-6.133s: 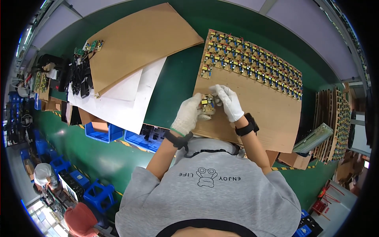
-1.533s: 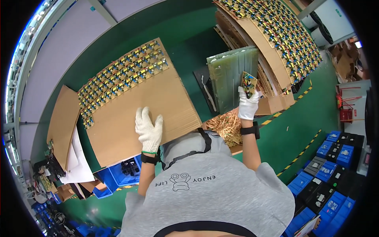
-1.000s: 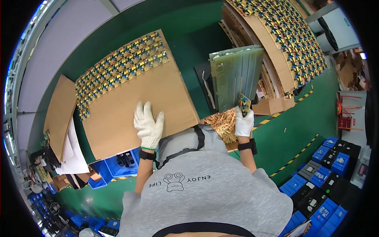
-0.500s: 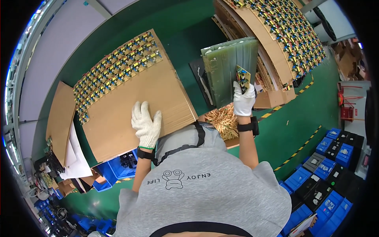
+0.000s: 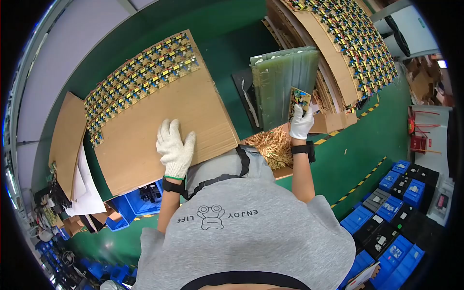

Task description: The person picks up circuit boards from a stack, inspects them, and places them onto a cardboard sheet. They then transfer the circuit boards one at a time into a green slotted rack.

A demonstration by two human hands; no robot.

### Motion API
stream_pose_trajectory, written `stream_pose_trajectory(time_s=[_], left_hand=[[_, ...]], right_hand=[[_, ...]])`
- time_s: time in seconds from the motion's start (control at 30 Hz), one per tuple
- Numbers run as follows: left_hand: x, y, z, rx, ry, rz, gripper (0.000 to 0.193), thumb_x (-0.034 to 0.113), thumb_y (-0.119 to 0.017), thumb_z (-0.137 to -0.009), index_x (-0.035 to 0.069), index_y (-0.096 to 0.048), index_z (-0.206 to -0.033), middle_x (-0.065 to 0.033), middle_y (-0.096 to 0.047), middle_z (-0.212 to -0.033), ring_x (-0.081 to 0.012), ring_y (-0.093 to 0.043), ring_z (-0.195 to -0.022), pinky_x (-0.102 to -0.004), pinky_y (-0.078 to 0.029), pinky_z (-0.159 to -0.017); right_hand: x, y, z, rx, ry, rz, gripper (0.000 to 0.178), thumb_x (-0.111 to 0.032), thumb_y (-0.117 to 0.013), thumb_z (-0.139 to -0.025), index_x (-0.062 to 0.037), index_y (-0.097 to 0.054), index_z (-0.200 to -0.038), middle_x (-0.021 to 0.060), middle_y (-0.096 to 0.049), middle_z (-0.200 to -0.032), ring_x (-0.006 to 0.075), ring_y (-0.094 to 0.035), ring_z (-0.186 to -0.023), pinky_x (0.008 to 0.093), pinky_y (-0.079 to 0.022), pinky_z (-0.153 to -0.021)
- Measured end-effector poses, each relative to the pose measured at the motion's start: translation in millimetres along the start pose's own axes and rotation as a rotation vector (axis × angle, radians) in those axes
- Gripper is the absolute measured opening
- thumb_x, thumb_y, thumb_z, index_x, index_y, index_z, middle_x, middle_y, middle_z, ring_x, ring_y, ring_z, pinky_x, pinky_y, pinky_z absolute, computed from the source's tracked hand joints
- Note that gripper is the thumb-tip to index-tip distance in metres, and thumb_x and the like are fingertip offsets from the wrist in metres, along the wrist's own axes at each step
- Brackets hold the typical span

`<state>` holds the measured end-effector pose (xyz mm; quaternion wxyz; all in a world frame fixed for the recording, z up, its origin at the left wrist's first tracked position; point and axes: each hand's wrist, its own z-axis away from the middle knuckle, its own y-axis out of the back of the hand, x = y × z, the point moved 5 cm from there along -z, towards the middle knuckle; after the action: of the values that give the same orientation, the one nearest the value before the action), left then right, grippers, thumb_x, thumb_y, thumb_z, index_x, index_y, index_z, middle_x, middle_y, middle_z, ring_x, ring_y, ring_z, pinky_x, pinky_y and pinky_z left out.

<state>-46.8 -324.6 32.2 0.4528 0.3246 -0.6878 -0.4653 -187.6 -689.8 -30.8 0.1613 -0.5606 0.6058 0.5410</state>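
My left hand point(image 5: 175, 151), in a knitted off-white glove, lies flat on a cardboard sheet point(image 5: 130, 150) with its fingers spread. Along the far side of that sheet sit rows of small circuit boards point(image 5: 145, 65) with yellow, blue and black parts. My right hand point(image 5: 302, 125), in a smoother white glove, grips one circuit board point(image 5: 300, 98) by its near end. That board is tilted up in front of upright greenish, translucent panels point(image 5: 276, 79). Whether it touches them I cannot tell.
At right, stacked cardboard point(image 5: 333, 67) carries many more boards point(image 5: 362, 48). Golden shredded strips point(image 5: 271, 147) fill a box below the panels. Blue bins point(image 5: 142, 199) stand under the left sheet's near edge, and blue and black crates point(image 5: 386, 208) at lower right.
The circuit board in my right hand has turned, showing more of its component side. The whole view has shifted slightly. My left hand stays flat on the cardboard.
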Motion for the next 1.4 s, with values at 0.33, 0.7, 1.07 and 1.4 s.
stream_pose_trajectory(time_s=[0.33, 0.7, 1.07, 1.4], left_hand=[[26.3, 20.2, -16.8, -0.264, 0.086, 0.344, 0.052, 0.034, -0.067, -0.083, 0.006, -0.053, -0.125, -0.0226, -0.047, -0.134, -0.0402, -0.047, -0.122, -0.0461, -0.041, -0.1], [128.0, 11.4, -30.7, -0.712, -0.048, 0.772, 0.06, 0.032, -0.072, -0.082, 0.002, -0.051, -0.129, -0.0172, -0.065, -0.113, -0.0204, -0.069, -0.084, -0.033, -0.053, -0.078], [132.2, 31.6, -34.0, -0.105, -0.54, 0.213, 0.015, 0.019, -0.069, -0.074, 0.012, -0.057, -0.079, -0.0051, -0.054, -0.067, -0.0239, -0.062, -0.06, -0.0387, -0.051, -0.055], [111.4, 28.2, -38.9, -0.184, -0.309, 0.353, 0.092, 0.029, -0.079, -0.069, 0.004, -0.031, -0.144, -0.0244, -0.038, -0.143, -0.0404, -0.061, -0.098, -0.0404, -0.053, -0.081]], right_hand=[[20.3, -8.2, -9.8, 0.037, 0.069, 0.182, 0.038, -0.035, -0.048, -0.098, -0.0001, -0.062, -0.093, 0.0231, -0.062, -0.076, 0.0406, -0.061, -0.07, 0.045, -0.047, -0.063], [-42.0, -26.2, 39.6, 0.004, -0.635, -0.759, 0.066, -0.069, -0.027, -0.094, -0.009, -0.055, -0.098, 0.0076, -0.061, -0.076, 0.0211, -0.062, -0.067, 0.0364, -0.053, -0.06], [-205.0, 29.0, 18.7, -0.482, 0.802, 0.397, 0.052, -0.036, -0.076, -0.07, -0.0058, -0.06, -0.109, 0.0106, -0.059, -0.112, 0.0268, -0.057, -0.104, 0.0399, -0.045, -0.087], [-51.1, 7.8, 11.6, -0.185, -0.05, 0.036, 0.031, -0.026, -0.072, -0.085, 0.0, -0.059, -0.097, 0.0149, -0.063, -0.086, 0.0291, -0.06, -0.075, 0.0367, -0.048, -0.073]])
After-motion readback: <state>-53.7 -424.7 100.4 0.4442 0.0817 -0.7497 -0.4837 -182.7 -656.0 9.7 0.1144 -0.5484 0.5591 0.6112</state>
